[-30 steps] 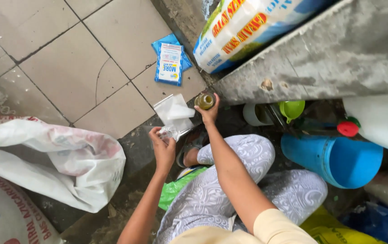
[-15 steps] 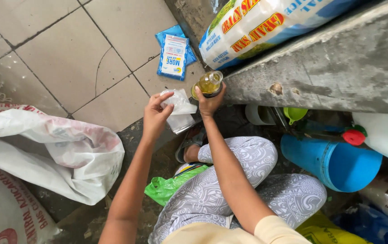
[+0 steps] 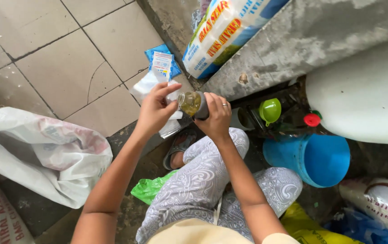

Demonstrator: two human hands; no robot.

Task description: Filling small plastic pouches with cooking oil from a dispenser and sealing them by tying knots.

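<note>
Right hand [image 3: 216, 118] is gripping a small clear bottle [image 3: 193, 103] of yellow liquid at centre frame; left hand [image 3: 154, 110] fingers are pinching its mouth beside a crinkled clear plastic bag [image 3: 146, 86]; a flat blue-and-white packet [image 3: 162, 63] is lying above.

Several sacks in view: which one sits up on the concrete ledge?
The white sack with a blue end and orange lettering, lying on the grey ledge at top. The other sacks, like the crumpled white one, lie on the floor.

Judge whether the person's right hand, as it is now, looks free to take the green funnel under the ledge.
Probably not: the right hand is wrapped around a small bottle of yellowish liquid. The green funnel sits close beside it with nothing visible between them.
</note>
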